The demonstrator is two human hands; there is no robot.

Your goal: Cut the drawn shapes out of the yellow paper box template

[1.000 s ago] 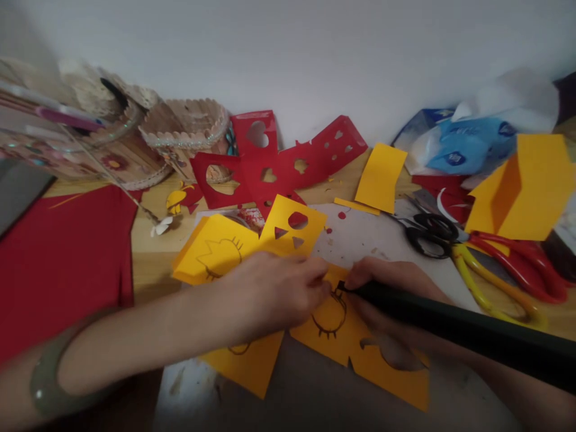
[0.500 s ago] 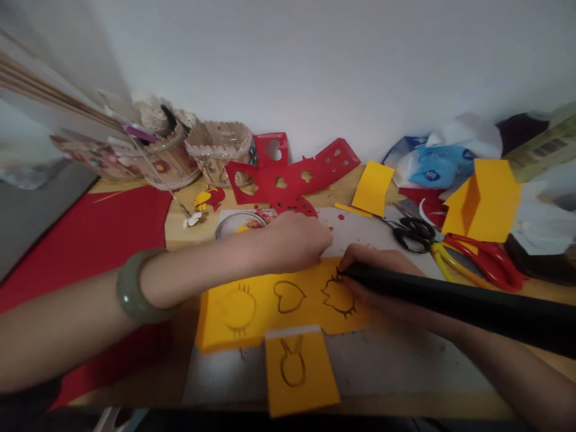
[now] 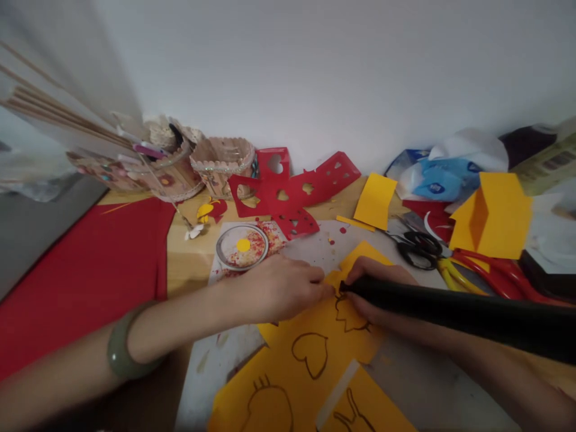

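Observation:
My left hand (image 3: 288,288), a green bangle (image 3: 123,342) on its wrist, has its fingers curled onto the upper part of a yellow paper piece (image 3: 279,366). In my right hand (image 3: 382,282) is a long black pen (image 3: 432,303), its tip end at the paper by a spiky outline. The paper lies slanted, its near end running out of the bottom of the view. A heart outline is at its middle, and a rounded shape with short strokes is lower left. A yellow flap with a pale strip (image 3: 337,393) bears an eared outline, partly cut off.
Red cut-out paper (image 3: 288,192) stands against the wall, beside decorated baskets (image 3: 222,171). A round dish (image 3: 242,268) holds a yellow disc. Scissors (image 3: 418,249), red-and-yellow-handled pliers-like tools (image 3: 490,276), folded yellow paper (image 3: 499,216) and a blue packet (image 3: 450,177) are at right. Red sheets (image 3: 90,264) lie left.
The yellow paper has turned, its left end swinging towards me. My left hand has moved lower in view, uncovering the dish. The pen stays by the spiky outline.

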